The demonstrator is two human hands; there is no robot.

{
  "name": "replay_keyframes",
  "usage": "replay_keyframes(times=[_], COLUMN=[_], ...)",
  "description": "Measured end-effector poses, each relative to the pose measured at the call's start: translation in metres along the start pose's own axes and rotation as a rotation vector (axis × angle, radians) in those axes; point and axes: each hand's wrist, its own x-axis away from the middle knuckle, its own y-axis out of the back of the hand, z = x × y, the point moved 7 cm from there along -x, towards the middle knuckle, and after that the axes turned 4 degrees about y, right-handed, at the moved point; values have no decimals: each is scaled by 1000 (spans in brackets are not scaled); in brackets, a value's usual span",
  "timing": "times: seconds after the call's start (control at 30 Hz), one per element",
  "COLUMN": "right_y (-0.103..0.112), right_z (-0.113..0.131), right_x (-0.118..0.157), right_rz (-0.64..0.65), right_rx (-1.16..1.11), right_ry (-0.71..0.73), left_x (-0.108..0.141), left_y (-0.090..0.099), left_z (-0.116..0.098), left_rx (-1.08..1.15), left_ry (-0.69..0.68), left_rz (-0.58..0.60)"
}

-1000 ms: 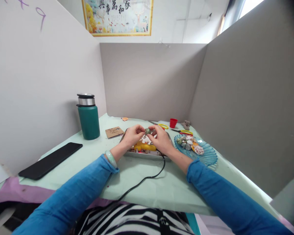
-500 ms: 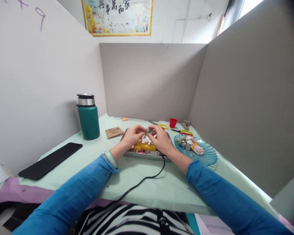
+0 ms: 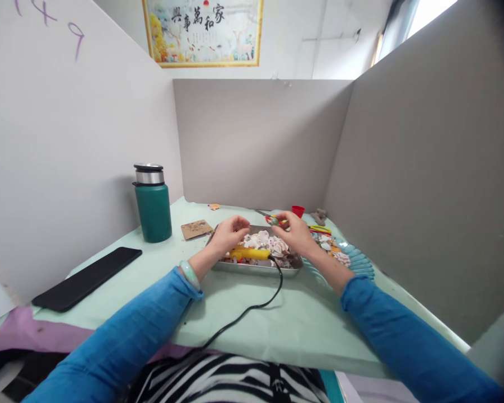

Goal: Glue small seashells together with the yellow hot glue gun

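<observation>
In the head view my right hand (image 3: 296,232) pinches a small greenish shell-like piece (image 3: 274,222) between thumb and fingers, over the right back part of a metal tray (image 3: 256,270). My left hand (image 3: 230,232) hovers at the tray's left side, fingers bent and thumb a little apart, nothing visible in it. White and brown shells (image 3: 264,242) fill the tray. Across its front lies a yellow corded tool (image 3: 252,254), perhaps a glue gun; its black cable (image 3: 256,306) runs toward me. Behind my right wrist, a blue glass plate (image 3: 361,262) carries shells, partly hidden.
A green bottle (image 3: 153,210) and a black phone-like slab (image 3: 90,277) are on the left. A brown card (image 3: 196,229) lies beside the tray. Behind are a red cup (image 3: 298,211), yellow-handled scissors (image 3: 320,229) and a grey lump (image 3: 319,216). Grey panels (image 3: 260,140) enclose the table.
My hands have parted. The right hand has moved right with the small greenish piece, uncovering the shells in the tray and covering part of the plate. The left hand stays nearly in place.
</observation>
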Motion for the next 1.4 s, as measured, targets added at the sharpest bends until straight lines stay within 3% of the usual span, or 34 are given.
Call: replay_keyframes(times=[0.13,0.3,0.5,0.63,1.0,1.4], right_y=[45,83,84,83,81,84], right_z=[-33,-51,-70,-76,-85,-88], right_x=[12,35,67,79,81,81], right_rz=[53,183,388,449,424,381], right_rx=[167,412,679,788,769,629], right_ry=[-104,-69,-85,-91,-118,-150], left_x=[0,3,4,4,5,4], left_y=[1,2,2,2,-1,4], left_z=[-2,-5,-10,-9,-9,-9], left_rx=[-18,-30,-90,-106,-89,58], left_ry=[5,5,-25,-27,-26,90], left_rz=[-7,-30,-47,-43,-15,-62])
